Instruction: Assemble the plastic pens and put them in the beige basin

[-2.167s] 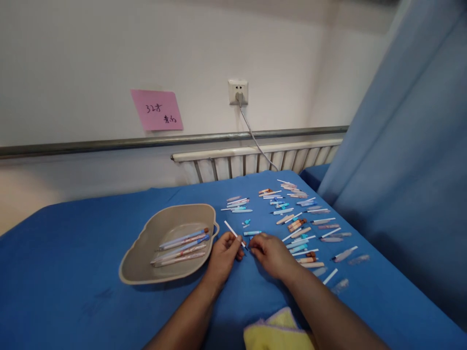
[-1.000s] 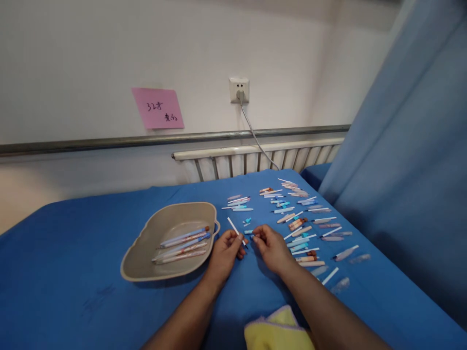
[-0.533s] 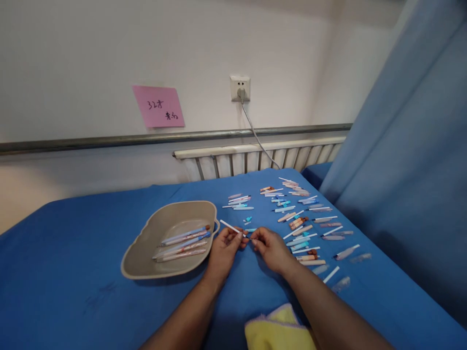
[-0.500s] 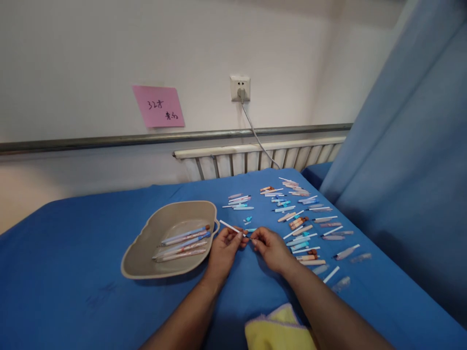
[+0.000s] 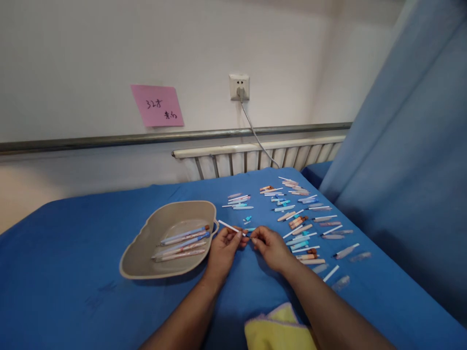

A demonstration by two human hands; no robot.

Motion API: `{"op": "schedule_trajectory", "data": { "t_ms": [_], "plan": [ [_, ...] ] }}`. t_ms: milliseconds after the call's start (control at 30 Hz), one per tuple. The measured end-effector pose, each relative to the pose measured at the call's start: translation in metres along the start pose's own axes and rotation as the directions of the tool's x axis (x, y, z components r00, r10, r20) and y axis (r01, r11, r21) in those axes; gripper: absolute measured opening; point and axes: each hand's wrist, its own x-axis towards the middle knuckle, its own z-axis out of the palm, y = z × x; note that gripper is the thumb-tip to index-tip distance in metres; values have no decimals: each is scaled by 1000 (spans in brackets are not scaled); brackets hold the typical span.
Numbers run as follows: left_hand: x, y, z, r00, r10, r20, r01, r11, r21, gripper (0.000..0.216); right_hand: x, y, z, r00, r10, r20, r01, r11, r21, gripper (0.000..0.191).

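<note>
Tray (image 5: 146,245): beside left hand (image 5: 225,250); pens (image 5: 184,236) inside.
Pen parts (image 5: 299,241): mainly right of right hand (image 5: 272,247).
Cloth (image 5: 279,334): partly under right forearm (image 5: 324,296), apparently.

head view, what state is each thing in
slim white tube: held slanting
left grip: closed on tube
right grip: pinched at tube's dark tip
beige plastic basin: upright, holding pens
multicoloured pen parts: spread in loose groups
white square socket: plug inserted
yellow fabric cloth: folded over
pink paper note: stuck on wall
blue fabric curtain: hanging

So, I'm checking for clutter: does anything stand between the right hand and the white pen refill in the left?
Nothing visible does: the left hand holds the white pen refill, its dark tip close beside the right hand.
</note>
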Motion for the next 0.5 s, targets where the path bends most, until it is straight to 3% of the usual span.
{"op": "schedule_trajectory", "data": {
  "t_ms": [333,500],
  "plan": [
    [-2,1,-2,998,10,63,-17,992,123,25,-3,-7,4,994,31,104,-50,982,183,8],
    [-9,5,0,986,-62,153,42,991,127,23,-14,-24,1,980,125,156,-172,921,348,17]
  ]
}}
